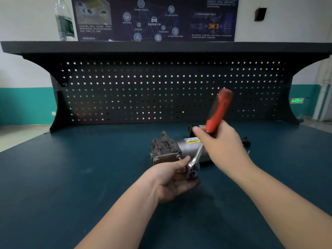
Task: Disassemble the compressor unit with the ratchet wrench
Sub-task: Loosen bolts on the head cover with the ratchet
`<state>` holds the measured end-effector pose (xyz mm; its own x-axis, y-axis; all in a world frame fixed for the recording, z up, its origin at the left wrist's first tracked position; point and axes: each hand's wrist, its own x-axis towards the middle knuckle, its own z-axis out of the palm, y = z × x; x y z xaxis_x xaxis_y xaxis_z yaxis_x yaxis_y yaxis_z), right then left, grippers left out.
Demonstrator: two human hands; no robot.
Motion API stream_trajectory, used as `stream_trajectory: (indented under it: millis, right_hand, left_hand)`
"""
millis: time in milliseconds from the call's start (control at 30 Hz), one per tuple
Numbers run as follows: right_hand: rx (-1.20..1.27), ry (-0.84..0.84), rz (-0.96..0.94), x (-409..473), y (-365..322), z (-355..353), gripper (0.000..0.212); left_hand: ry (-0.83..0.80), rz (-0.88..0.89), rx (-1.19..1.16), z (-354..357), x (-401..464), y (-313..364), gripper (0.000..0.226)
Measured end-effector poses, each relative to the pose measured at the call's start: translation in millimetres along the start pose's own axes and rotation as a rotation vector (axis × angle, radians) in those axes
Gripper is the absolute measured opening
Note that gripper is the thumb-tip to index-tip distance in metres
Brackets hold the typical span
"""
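The compressor unit (170,149) lies on its side on the dark green bench (71,177), with a grimy cast head on the left and a silver cylinder bearing a yellow warning label on the right. My right hand (221,146) grips the red handle of the ratchet wrench (218,112), which slants up and to the right. The chrome ratchet head (193,168) sits low in front of the compressor's head. My left hand (172,180) pinches the ratchet head between thumb and fingers. The socket and the bolt are hidden by the hand.
A black pegboard back panel (170,90) rises behind the bench, under a black shelf (161,46) carrying a clear water bottle (64,20). A small dark part (245,141) lies behind my right hand. A poster hangs on the wall above.
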<state>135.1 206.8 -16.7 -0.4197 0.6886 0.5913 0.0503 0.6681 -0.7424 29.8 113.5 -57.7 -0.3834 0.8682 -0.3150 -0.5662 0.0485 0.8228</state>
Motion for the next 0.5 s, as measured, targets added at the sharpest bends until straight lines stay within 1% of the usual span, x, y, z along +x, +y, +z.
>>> stream_trajectory:
  millis: [67,100,133,167,200,233,267,300,333,367,400,433,500]
  right_hand:
    - [-0.06,-0.083,-0.127,-7,-9,3,0.027]
    - [-0.054,-0.072,-0.148,-11,-7,5,0.027]
    - [-0.032,-0.018,-0.136,-14,-1,6,0.026]
    - [0.001,0.06,-0.081,-16,6,7,0.025]
    - [0.047,0.131,0.026,-16,16,7,0.024]
    - [0.15,0.172,0.189,-15,26,6,0.024]
    - [0.33,0.184,0.405,-14,34,7,0.026]
    - [0.52,0.16,0.632,-14,41,8,0.028]
    - [0.643,0.136,0.797,-13,45,11,0.028]
    - [0.661,0.121,0.861,-11,47,12,0.028]
    - [0.579,0.117,0.813,-8,48,13,0.027]
    - [0.449,0.123,0.668,-5,45,14,0.026]
    - [0.216,0.141,0.237,-1,25,10,0.024]
  left_hand:
    - [0.012,-0.015,0.014,-1,1,-1,0.018]
    - [0.021,-0.022,0.029,-1,1,-1,0.018]
    - [0.028,-0.026,0.04,-1,1,-2,0.019]
    - [0.033,-0.029,0.045,-1,2,-3,0.018]
    - [0.039,-0.031,0.045,-1,2,-4,0.018]
    - [0.042,-0.035,0.045,0,3,-4,0.017]
    - [0.043,-0.039,0.049,0,3,-4,0.017]
    - [0.043,-0.043,0.056,0,3,-4,0.016]
    - [0.049,-0.048,0.066,0,4,-4,0.016]
    - [0.058,-0.056,0.079,0,4,-4,0.015]
    - [0.065,-0.065,0.093,-1,4,-4,0.015]
    - [0.069,-0.072,0.101,-1,4,-4,0.016]
    - [0.072,-0.073,0.083,-2,4,-5,0.017]
